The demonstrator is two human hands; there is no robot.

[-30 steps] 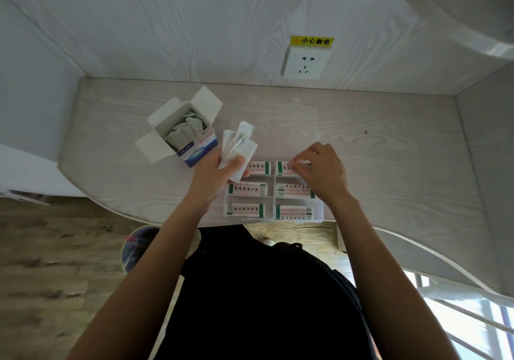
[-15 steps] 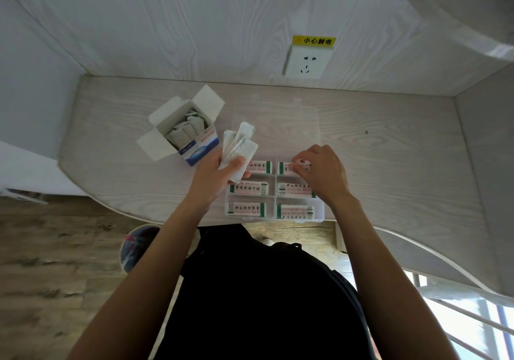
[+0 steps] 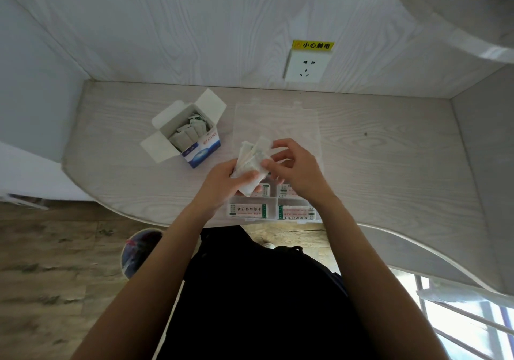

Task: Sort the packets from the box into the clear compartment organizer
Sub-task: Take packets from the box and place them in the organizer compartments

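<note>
My left hand [image 3: 222, 186] grips a fanned bunch of white packets [image 3: 251, 162] above the far end of the clear compartment organizer [image 3: 274, 201]. At the bunch's right edge, my right hand [image 3: 294, 168] pinches one of these packets with thumb and fingers. The organizer lies at the table's near edge; packets with green and red print fill its visible compartments, and my hands hide its far compartments. Its clear lid [image 3: 278, 120] lies open flat behind it. The open white and blue box [image 3: 192, 134] stands to the left with several packets inside.
A wall socket [image 3: 307, 65] under a yellow warning label sits on the back wall. The table [image 3: 389, 154] has a curved front edge. A bin [image 3: 139, 251] stands on the wooden floor below left. Walls close in on the left and right.
My right hand has lifted off the organizer's far right compartment and moved up and left to the bunch of packets in my left hand, where it now pinches one.
</note>
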